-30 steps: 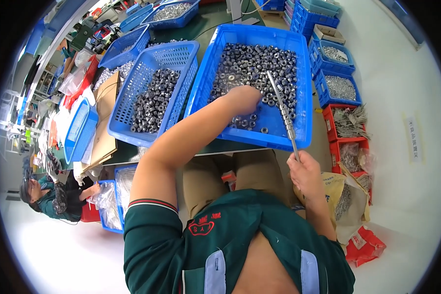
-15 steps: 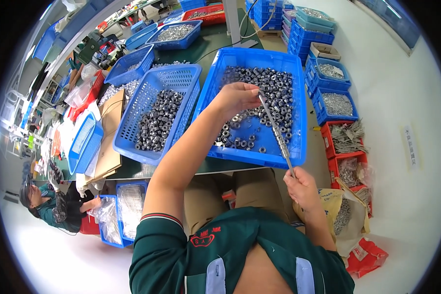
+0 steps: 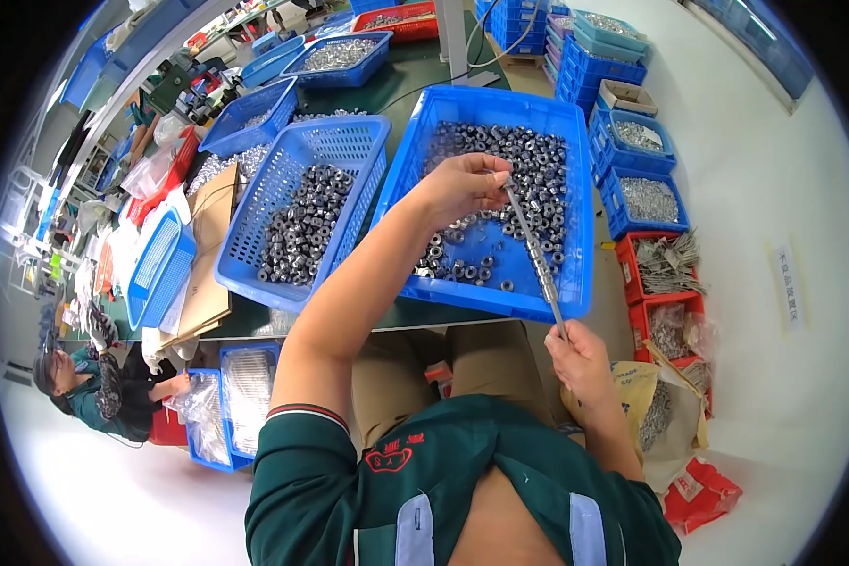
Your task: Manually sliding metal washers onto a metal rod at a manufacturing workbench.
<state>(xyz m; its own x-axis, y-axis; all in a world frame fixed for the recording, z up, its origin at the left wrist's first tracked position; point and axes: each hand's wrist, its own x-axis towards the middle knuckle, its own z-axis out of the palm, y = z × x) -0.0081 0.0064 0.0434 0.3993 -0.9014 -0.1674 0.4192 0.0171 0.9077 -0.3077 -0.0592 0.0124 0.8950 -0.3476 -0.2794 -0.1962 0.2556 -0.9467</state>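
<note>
A thin metal rod [image 3: 521, 219] slants over the large blue tray [image 3: 580, 226], with several shiny metal nuts [image 3: 540, 264] strung along its lower half. My right hand [image 3: 581, 362] is closed round the rod's lower end, just off the tray's near right corner. At the upper end, the thumb and fingers of my left hand [image 3: 464, 189] pinch together on the tip. Whether a nut is also between those fingers is hidden. Beneath, many loose nuts [image 3: 528, 156] cover the far and right parts of the tray floor, with a few scattered nearer.
To the left stands a blue perforated basket [image 3: 373, 165] of nuts, beside flattened cardboard [image 3: 208, 255]. Stacked blue and red bins [image 3: 646, 231] of metal parts line the right. An open sack [image 3: 674, 401] sits low right. Another person [image 3: 90, 387] works at far left.
My left hand has shifted slightly right and stays at the rod's upper end. The rod and my right hand have hardly moved.
</note>
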